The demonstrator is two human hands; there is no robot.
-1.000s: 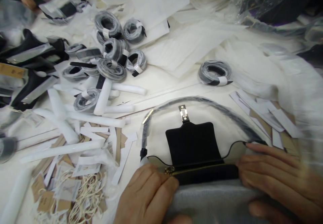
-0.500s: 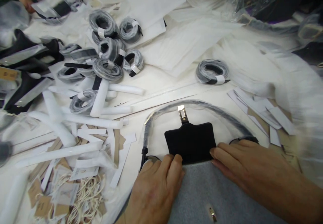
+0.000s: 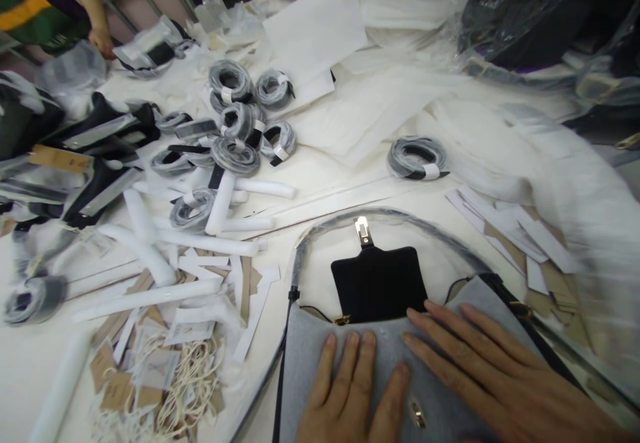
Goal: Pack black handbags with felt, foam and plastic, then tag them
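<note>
A grey handbag [image 3: 313, 363] lies in front of me, its top edge facing away. Flat on its left half rests my left hand [image 3: 350, 390], fingers spread. My right hand [image 3: 490, 370] presses on the right half, its fingers stretched out near the top edge. Beyond that edge a black flap [image 3: 380, 283] is folded out, with a gold clasp plate [image 3: 363, 231] at its tip. The bag's plastic-wrapped handle [image 3: 380, 213] arches around the flap. A small gold turn lock [image 3: 418, 415] sits on the grey face between my hands.
Several wrapped strap coils [image 3: 235, 120] sit at the back left, and one coil [image 3: 417, 158] lies ahead. White foam rods [image 3: 150, 296], card strips and corded tags [image 3: 117, 390] lie left; more card strips [image 3: 525, 236] lie right. A co-worker's hand [image 3: 101, 42] is at the far left.
Both hands have let go of the bag's top edge beside the flap and now lie flat on its grey face, fingers spread. The view has shifted, showing more of the co-worker.
</note>
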